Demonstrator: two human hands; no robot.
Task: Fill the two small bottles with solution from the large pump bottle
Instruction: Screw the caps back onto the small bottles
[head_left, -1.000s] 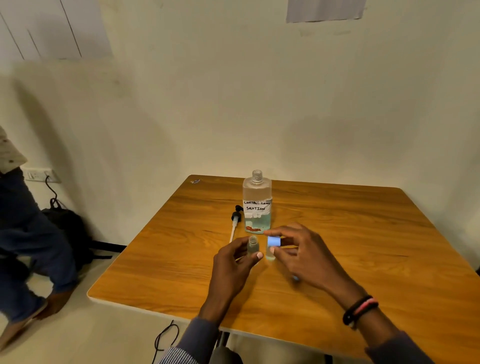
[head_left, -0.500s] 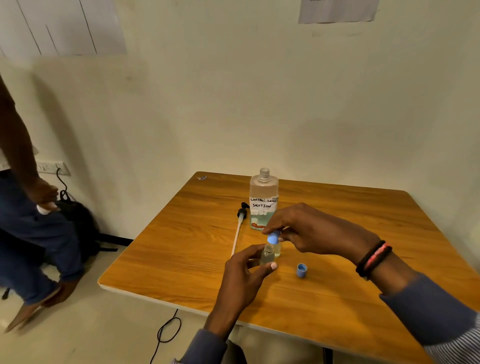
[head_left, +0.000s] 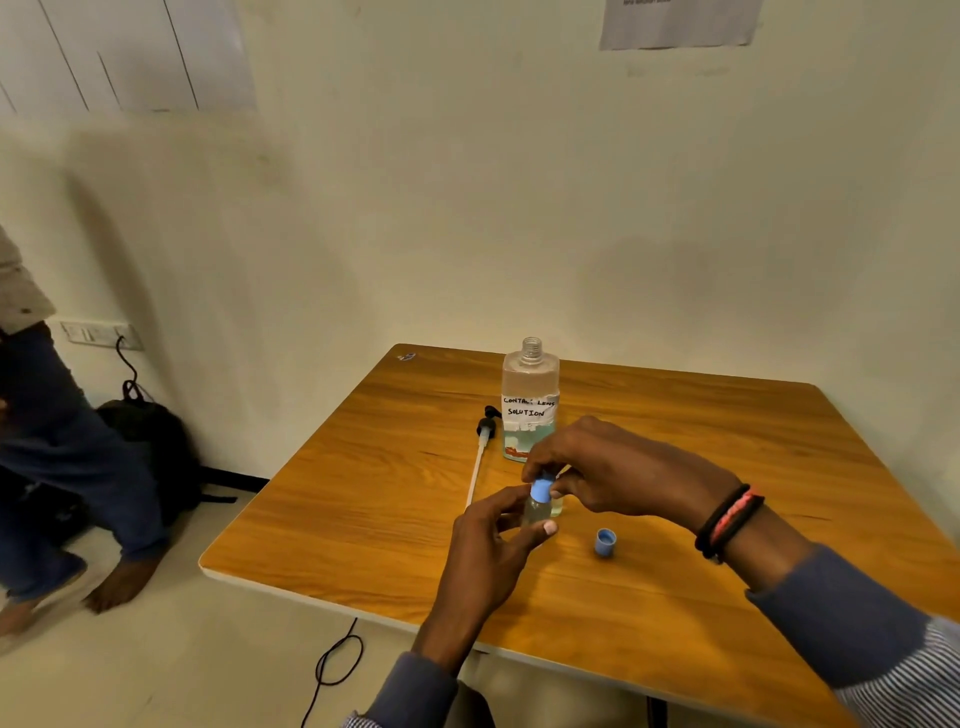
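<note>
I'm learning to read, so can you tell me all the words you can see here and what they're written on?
"CONTACT LENS SOLUTION": handwritten on the white label of the large bottle; the end of the first word is smudged.
Paper sheet on the wall: there is print at its top edge, too small and blurred to read.
Small bottle and blue caps: no writing visible.
</note>
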